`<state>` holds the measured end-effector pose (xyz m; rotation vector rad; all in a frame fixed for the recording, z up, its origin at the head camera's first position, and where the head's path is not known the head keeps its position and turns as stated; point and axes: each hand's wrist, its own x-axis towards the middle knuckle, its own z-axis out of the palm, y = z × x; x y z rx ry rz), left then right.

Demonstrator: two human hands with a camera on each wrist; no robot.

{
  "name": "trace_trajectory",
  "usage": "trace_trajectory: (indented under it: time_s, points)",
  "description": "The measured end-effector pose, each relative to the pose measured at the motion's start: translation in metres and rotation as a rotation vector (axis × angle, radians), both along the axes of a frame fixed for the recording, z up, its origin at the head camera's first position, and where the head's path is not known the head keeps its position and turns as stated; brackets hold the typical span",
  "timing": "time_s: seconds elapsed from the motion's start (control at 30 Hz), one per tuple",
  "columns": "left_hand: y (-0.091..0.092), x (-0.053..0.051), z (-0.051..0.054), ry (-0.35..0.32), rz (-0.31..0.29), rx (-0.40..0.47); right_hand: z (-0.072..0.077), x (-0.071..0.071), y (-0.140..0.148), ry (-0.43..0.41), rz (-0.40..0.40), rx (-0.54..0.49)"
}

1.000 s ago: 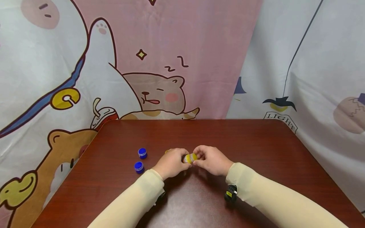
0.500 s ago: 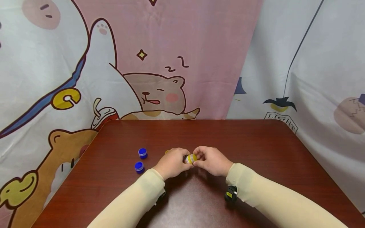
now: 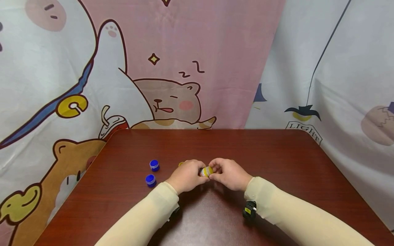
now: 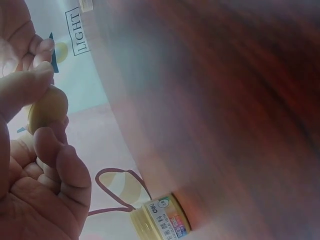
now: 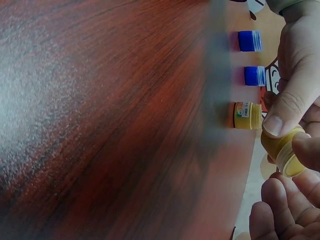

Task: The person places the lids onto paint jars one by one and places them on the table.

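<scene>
My left hand (image 3: 186, 175) holds a small yellow paint jar (image 3: 203, 172) on its side above the table, thumb and fingers round its body. At the jar's other end, my right hand (image 3: 230, 173) pinches the yellow lid (image 3: 210, 170) between thumb and fingers. In the left wrist view, the rounded base of the held paint jar (image 4: 50, 110) shows between the left thumb and fingertips. A second yellow paint jar (image 5: 246, 116) stands upright on the table beyond the left hand; it is mostly hidden behind that hand in the head view.
Two blue paint jars (image 3: 154, 165) stand upright to the left of the hands on the reddish-brown table (image 3: 261, 147). A cartoon-printed curtain (image 3: 227, 68) hangs behind the table's far edge.
The held jar has turned slightly between the hands, so its label shows differently. Both hands stay nearly in place, and the other jars have not moved.
</scene>
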<state>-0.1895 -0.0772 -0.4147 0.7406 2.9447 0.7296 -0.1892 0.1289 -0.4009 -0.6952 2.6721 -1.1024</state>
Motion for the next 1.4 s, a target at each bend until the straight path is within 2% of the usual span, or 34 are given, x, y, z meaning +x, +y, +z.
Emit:
trace_trajectory:
  time_s: [0.7, 1.0, 1.4]
  points:
    - [0.002, -0.0001, 0.0016, -0.008, -0.017, -0.031, -0.0003, 0.0008, 0.0026, -0.014, -0.006, -0.021]
    - [0.0017, -0.0009, 0.0017, -0.015, -0.023, -0.035, -0.0014, 0.0019, 0.003, 0.014, 0.006, -0.02]
    - [0.0006, 0.0002, 0.0021, 0.011, -0.019, -0.026, -0.0039, 0.0, 0.0052, 0.023, 0.021, -0.022]
